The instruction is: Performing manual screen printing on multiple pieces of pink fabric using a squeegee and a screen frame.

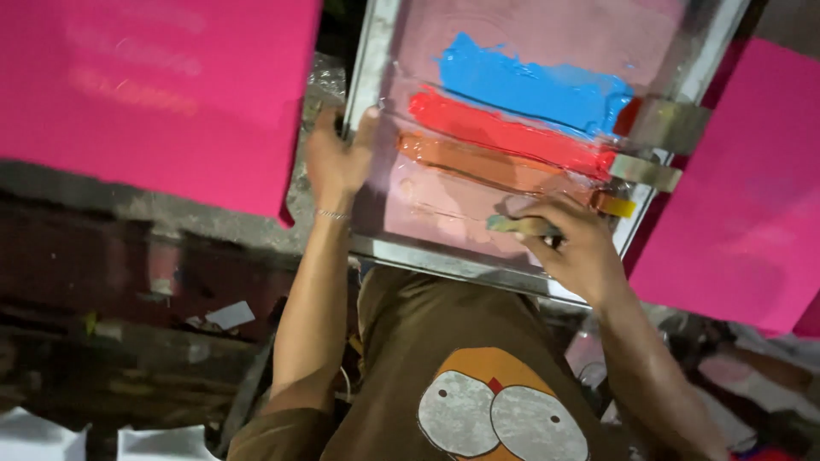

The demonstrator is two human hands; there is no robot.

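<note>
A metal-framed printing screen (370,102) lies in front of me with bands of blue ink (530,85), red ink (504,135) and orange ink (478,162) across its mesh. My left hand (337,158), a thin bracelet at its wrist, grips the frame's left edge. My right hand (576,243) is closed on a squeegee (517,225) that rests on the mesh just below the orange band, near the frame's near edge.
Two more squeegees (662,124) (645,172) lie on the frame's right side. A bright pink sheet (162,94) lies to the left of the screen and another pink sheet (735,230) to the right. My brown shirt (427,333) fills the lower middle; dark cluttered shelving (128,341) sits lower left.
</note>
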